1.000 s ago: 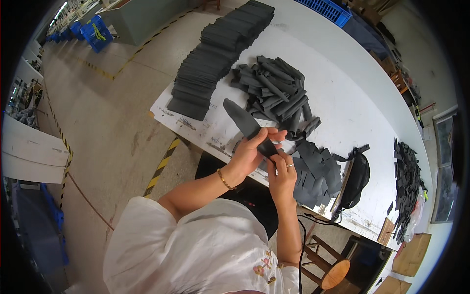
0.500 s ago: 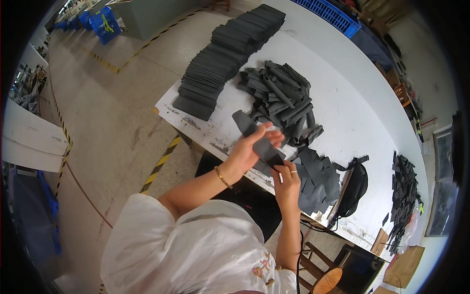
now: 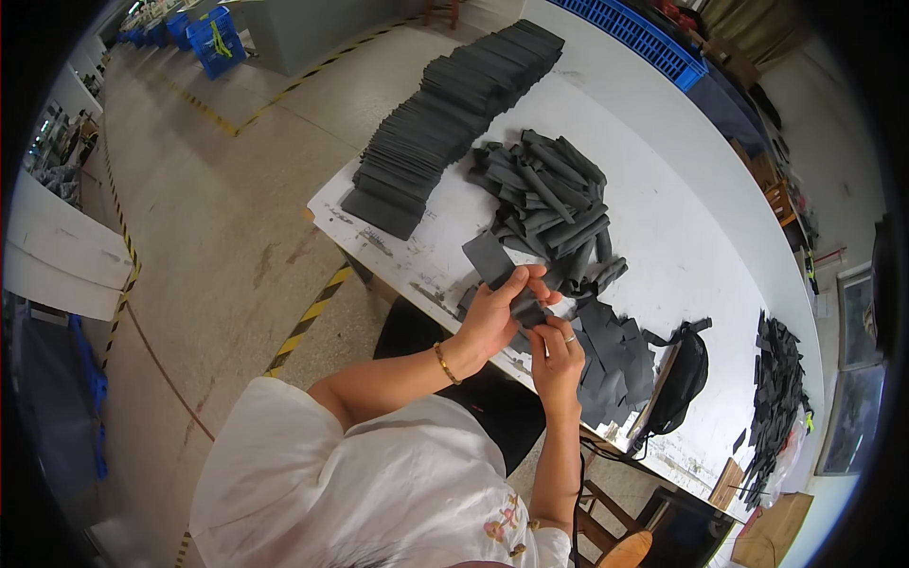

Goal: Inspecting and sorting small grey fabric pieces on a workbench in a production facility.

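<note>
A dark grey strip of fabric-like material [image 3: 487, 260] is held in front of me above the table's near edge. My left hand [image 3: 494, 317] is closed on its middle, thumb on top. My right hand [image 3: 557, 358], with a ring on one finger, pinches the strip's near end. The two hands are close together, and their fingers hide part of the strip. Just beyond them lies a loose heap of curled dark grey strips [image 3: 554, 194]. Flat dark grey pieces [image 3: 611, 355] lie overlapping beside my right hand.
A long row of stacked dark strips [image 3: 426, 137] runs along the white table's [image 3: 663, 218] left side. A black pouch [image 3: 684, 379] lies right of the flat pieces. More dark pieces [image 3: 778, 398] lie far right. A wooden stool [image 3: 625, 549] stands below the table's near edge.
My left hand has slid along the strip toward my right hand, and its spread fingers have closed on it. The right hand keeps its pinch. The whole view has shifted slightly.
</note>
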`<state>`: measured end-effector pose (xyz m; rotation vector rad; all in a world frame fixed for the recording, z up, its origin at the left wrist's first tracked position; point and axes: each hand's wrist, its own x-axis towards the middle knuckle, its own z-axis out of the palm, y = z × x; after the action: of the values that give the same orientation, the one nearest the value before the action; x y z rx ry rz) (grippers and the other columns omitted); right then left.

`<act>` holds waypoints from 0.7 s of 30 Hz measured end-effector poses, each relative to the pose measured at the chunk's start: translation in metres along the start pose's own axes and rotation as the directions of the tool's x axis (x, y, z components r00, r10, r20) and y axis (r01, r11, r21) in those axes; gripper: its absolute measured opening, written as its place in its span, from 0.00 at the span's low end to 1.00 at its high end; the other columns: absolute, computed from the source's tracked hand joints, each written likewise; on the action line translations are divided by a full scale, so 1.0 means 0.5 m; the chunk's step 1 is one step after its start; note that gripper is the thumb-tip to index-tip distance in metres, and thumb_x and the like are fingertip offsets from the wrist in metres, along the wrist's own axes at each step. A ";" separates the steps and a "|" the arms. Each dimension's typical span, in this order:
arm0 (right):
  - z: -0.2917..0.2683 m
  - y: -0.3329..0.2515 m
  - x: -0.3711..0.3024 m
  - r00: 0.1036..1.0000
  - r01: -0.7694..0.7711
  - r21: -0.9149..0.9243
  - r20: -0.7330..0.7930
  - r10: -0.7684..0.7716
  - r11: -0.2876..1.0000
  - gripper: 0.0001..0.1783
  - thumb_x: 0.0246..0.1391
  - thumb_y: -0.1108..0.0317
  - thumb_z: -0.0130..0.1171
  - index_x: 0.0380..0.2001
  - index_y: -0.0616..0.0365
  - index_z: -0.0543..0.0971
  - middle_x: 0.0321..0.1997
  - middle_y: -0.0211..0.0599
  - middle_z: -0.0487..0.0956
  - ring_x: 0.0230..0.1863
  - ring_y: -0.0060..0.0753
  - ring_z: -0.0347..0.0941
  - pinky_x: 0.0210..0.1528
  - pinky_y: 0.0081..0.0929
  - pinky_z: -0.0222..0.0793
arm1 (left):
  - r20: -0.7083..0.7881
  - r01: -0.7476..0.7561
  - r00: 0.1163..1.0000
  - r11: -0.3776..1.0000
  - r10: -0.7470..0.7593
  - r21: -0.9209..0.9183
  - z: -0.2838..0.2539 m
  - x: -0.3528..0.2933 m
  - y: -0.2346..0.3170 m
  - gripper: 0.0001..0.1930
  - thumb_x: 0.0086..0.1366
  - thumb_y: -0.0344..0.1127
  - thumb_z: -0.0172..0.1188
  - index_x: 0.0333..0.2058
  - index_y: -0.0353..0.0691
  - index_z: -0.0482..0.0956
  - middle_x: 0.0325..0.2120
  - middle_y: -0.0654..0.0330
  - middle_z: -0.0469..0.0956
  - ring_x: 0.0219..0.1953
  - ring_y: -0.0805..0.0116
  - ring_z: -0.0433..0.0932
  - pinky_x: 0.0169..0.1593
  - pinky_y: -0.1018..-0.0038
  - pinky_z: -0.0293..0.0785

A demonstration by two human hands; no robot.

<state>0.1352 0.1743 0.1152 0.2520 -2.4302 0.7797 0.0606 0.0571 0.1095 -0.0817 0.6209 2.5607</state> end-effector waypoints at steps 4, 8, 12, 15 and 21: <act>0.006 0.000 0.002 1.000 0.006 0.009 -0.002 -0.006 1.000 0.10 0.43 0.80 0.66 0.29 0.62 0.75 0.37 0.43 0.77 0.33 0.47 0.77 0.33 0.35 0.74 | -0.010 -0.006 1.000 1.000 0.006 -0.012 -0.008 0.000 -0.004 0.16 0.69 0.43 0.54 0.45 0.35 0.75 0.28 0.62 0.78 0.40 0.61 0.81 0.46 0.70 0.73; 0.007 0.002 0.001 1.000 -0.005 0.025 0.004 0.005 1.000 0.10 0.43 0.80 0.66 0.29 0.62 0.75 0.37 0.43 0.77 0.33 0.47 0.77 0.33 0.35 0.74 | -0.030 -0.009 1.000 1.000 0.009 -0.012 -0.009 -0.002 -0.007 0.16 0.69 0.43 0.55 0.45 0.35 0.75 0.28 0.62 0.79 0.40 0.61 0.81 0.45 0.70 0.74; 0.010 0.005 -0.003 0.997 -0.068 0.044 0.036 0.067 0.997 0.09 0.45 0.78 0.66 0.29 0.63 0.75 0.37 0.44 0.77 0.32 0.46 0.77 0.33 0.34 0.74 | -0.009 -0.010 1.000 1.000 0.009 -0.017 -0.020 0.005 -0.012 0.16 0.69 0.43 0.54 0.46 0.35 0.75 0.28 0.62 0.79 0.41 0.60 0.81 0.46 0.70 0.74; 0.004 -0.008 0.005 0.972 -0.233 0.203 0.051 0.228 0.951 0.09 0.47 0.76 0.66 0.30 0.65 0.75 0.37 0.42 0.77 0.32 0.39 0.76 0.35 0.30 0.72 | 0.035 0.044 0.998 0.998 -0.042 -0.037 -0.022 0.012 -0.011 0.16 0.70 0.43 0.52 0.47 0.35 0.74 0.30 0.60 0.79 0.43 0.59 0.80 0.49 0.68 0.74; 0.068 -0.026 0.003 0.787 -0.377 0.594 -0.199 0.584 0.711 0.08 0.54 0.71 0.65 0.29 0.63 0.77 0.38 0.31 0.76 0.34 0.21 0.70 0.37 0.16 0.65 | 0.119 -0.136 0.983 0.990 0.141 -0.048 -0.020 0.036 0.017 0.18 0.71 0.43 0.49 0.46 0.32 0.73 0.37 0.52 0.81 0.52 0.51 0.76 0.61 0.57 0.67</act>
<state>0.1226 0.1437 0.0993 -0.3498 -1.8702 1.5840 0.0402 0.0544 0.1008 0.1083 0.5457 2.6879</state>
